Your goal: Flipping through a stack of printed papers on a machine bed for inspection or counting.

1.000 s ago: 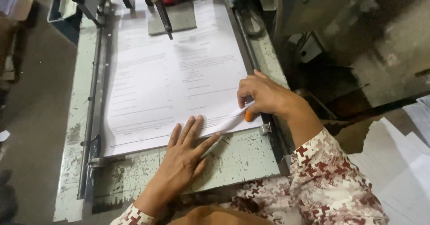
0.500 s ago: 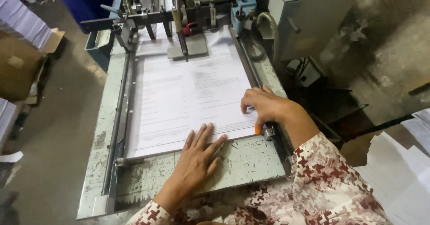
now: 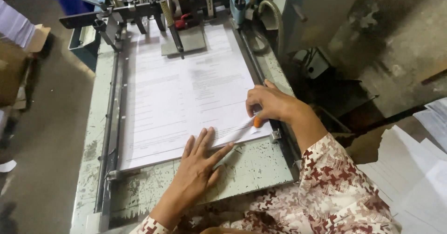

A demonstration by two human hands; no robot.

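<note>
Two hands on one paper stack [image 3: 186, 94] — left hand [image 3: 201, 161] spread flat on its near edge. Right hand [image 3: 270, 104] pinches one orange tool [image 3: 257, 121] at the corner.

A stack of printed paper [image 3: 186, 99] lies on the worn green bench [image 3: 251, 168] of a machine, running toward the feeder parts [image 3: 177, 15] at the top of the frame. The left hand [image 3: 200, 161] lies flat, fingers spread, on the stack's near edge at lower centre. The right hand [image 3: 270, 104], right of centre, lifts the near right corner, an orange thimble [image 3: 257, 121] on one fingertip. Loose white sheets [image 3: 419, 178] sit at lower right.
</note>
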